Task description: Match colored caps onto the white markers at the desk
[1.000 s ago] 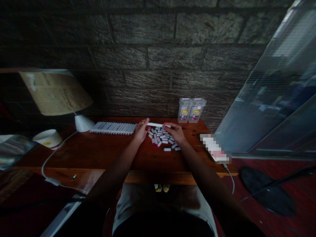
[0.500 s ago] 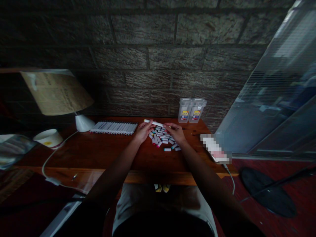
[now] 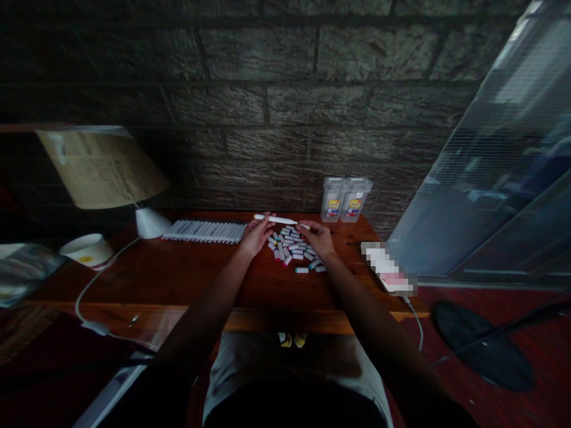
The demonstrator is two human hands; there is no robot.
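Over the table, my left hand (image 3: pixel 256 235) is closed around a white marker (image 3: pixel 281 220) with a yellowish left end. The marker lies nearly level, its narrow tip pointing right. My right hand (image 3: pixel 319 238) pinches a small white marker cap (image 3: pixel 304 226) just off that tip, with a slight gap between them. Below and between both hands spreads a loose heap of white marker caps (image 3: pixel 288 249) with coloured ends, some pink, some teal. To the left of my left hand, a row of white markers (image 3: pixel 203 231) lies side by side.
Two clear plastic cases (image 3: pixel 341 201) stand at the back right against the brick wall (image 3: pixel 236 95). A lamp (image 3: pixel 107 172) and a white cup (image 3: pixel 88 249) are at the left, with a cable across the wooden table (image 3: pixel 187 276). A blurred-out device (image 3: pixel 388 267) lies at the right edge.
The cap has come off the marker's right end and stays in my right hand. My left hand has shifted slightly left with the marker.
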